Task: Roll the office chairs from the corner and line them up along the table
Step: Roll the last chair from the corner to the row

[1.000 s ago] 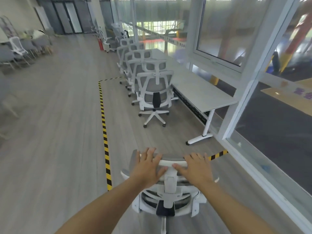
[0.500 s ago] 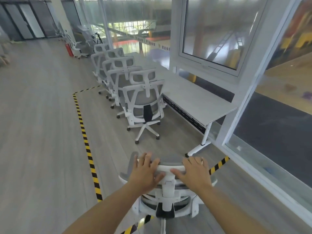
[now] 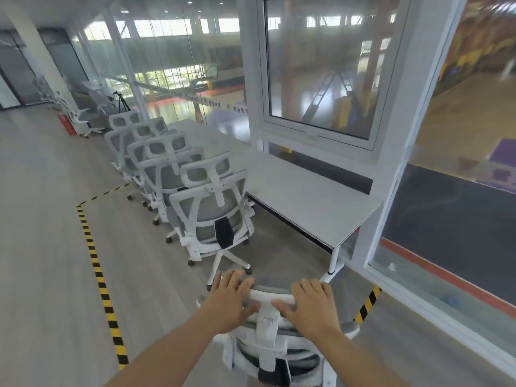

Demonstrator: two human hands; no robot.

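Pressing the left hand (image 3: 233, 300) palm-down on the left half of the headrest (image 3: 268, 294), with fingers lying nearly straight over its top rim, not wrapping it, and the thumb pointing inward along the white frame. Pressing the right hand (image 3: 310, 305) the same way on the right half, again flat and unclenched. Bringing the two thumb tips near each other above the centre post, but apart. Carrying nothing else in either hand.

Viewing the held chair (image 3: 275, 356) from behind and above, directly beneath both hands. Locating it on the grey floor (image 3: 42, 247), just off the near end of the table (image 3: 307, 199), close to the near table leg (image 3: 333, 263), and between two visible stretches of yellow-black floor tape (image 3: 95, 261).

Noting a row of matching chairs (image 3: 212, 208) lining the long left edge of the table, backs turned away from the tabletop. Noting the nearest of them just ahead of the held chair and not touching it.

Noting the right edge of the table lying along a window wall (image 3: 318, 65). Noting, at the far end of the floor, further chairs (image 3: 83, 118), a red fire extinguisher (image 3: 68, 125) and a tripod (image 3: 121, 99).
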